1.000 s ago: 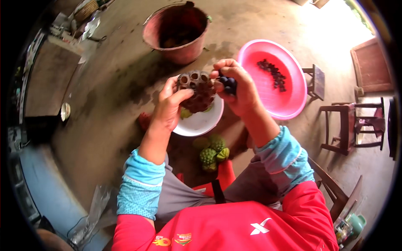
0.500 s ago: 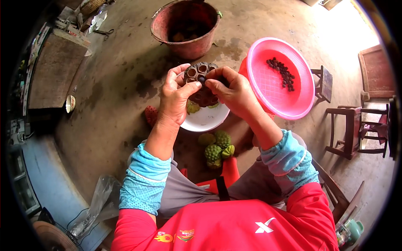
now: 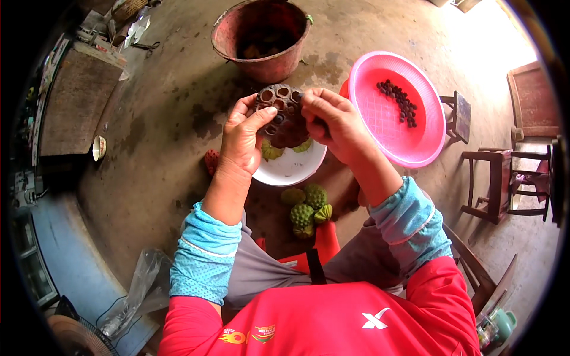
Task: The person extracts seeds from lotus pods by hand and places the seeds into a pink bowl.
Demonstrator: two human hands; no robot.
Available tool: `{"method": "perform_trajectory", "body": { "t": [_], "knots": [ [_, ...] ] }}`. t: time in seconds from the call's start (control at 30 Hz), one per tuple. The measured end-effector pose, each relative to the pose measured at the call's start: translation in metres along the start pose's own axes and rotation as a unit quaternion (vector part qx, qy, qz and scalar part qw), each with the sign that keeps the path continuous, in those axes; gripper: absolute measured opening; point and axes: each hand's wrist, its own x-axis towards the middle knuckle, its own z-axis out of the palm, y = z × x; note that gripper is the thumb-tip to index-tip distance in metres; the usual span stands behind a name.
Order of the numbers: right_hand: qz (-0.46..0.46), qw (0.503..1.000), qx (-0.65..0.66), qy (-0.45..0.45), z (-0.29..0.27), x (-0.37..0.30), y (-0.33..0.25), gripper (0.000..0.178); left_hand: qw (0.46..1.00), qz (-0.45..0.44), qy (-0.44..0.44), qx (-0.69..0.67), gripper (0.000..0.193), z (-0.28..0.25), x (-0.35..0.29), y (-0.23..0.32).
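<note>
My left hand [image 3: 240, 136] grips a dry brown lotus seed pod [image 3: 290, 133] by its left side, thumb laid on its face. Several round sockets show in the pod, and some still hold dark seeds. At the pod's upper right edge my right hand [image 3: 339, 121] is pinched on a dark lotus seed [image 3: 300, 97], mostly hidden by the fingertips. Below the pod, a white basin [image 3: 290, 172] on the floor holds yellow-green pieces. To the right, a pink plastic basket [image 3: 369, 115] carries a cluster of dark lotus seeds [image 3: 401, 102].
A worn red bucket [image 3: 270, 70] with dark contents stands ahead. Knobbly green fruits [image 3: 302, 215] lie on the floor between my legs. Small wooden stools [image 3: 458, 115] and chairs [image 3: 494, 184] stand at the right. A clear plastic bag [image 3: 142, 282] lies at the lower left.
My right hand has drawn away from the pod's middle to its upper right edge, with a seed in its fingertips. The left hand and pod have shifted slightly left.
</note>
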Motion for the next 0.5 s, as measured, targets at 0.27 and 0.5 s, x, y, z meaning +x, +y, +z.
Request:
{"method": "perform_trajectory", "body": {
  "t": [0.27, 0.5],
  "knots": [
    [-0.033, 0.996, 0.072, -0.044, -0.005, -0.005, -0.012, 0.025, 0.999, 0.032, 0.028, -0.01, 0.039, 0.005, 0.0, -0.003],
    [-0.095, 0.948, -0.296, 0.071, 0.011, -0.001, 0.017, 0.019, 0.995, 0.082, 0.057, 0.024, 0.038, 0.01, -0.002, -0.009]
  ]
}}
